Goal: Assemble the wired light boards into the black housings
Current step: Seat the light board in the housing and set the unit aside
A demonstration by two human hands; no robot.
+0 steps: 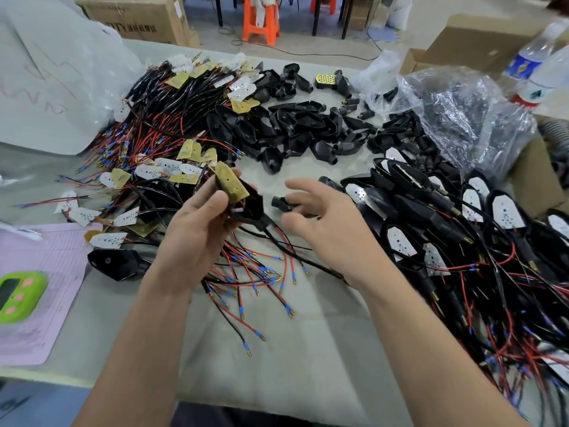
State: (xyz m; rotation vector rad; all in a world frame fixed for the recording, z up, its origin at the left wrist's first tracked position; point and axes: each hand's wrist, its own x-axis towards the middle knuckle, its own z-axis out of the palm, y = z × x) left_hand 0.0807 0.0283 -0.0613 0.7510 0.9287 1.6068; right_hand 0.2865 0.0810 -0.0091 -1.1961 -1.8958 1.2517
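Note:
My left hand (197, 226) grips a black housing (251, 208) with a yellow-backed light board (231, 184) tilted up out of its mouth; the board's red and black wires trail down from the housing toward the table. To its right, my right hand (323, 220) pinches a small black connector piece (280, 203) between thumb and fingers, a short gap from the housing. Loose wired boards (160, 171) lie heaped at the left. Empty black housings (295, 127) are piled at the back centre. Assembled units (462, 229) with white boards showing lie at the right.
A lone black housing (115, 263) rests on the grey table (292, 349) by a pink sheet (40, 288) with a green timer (18, 291). A clear plastic bag (455, 109), a water bottle (535, 63) and cardboard boxes (138, 16) stand at the back.

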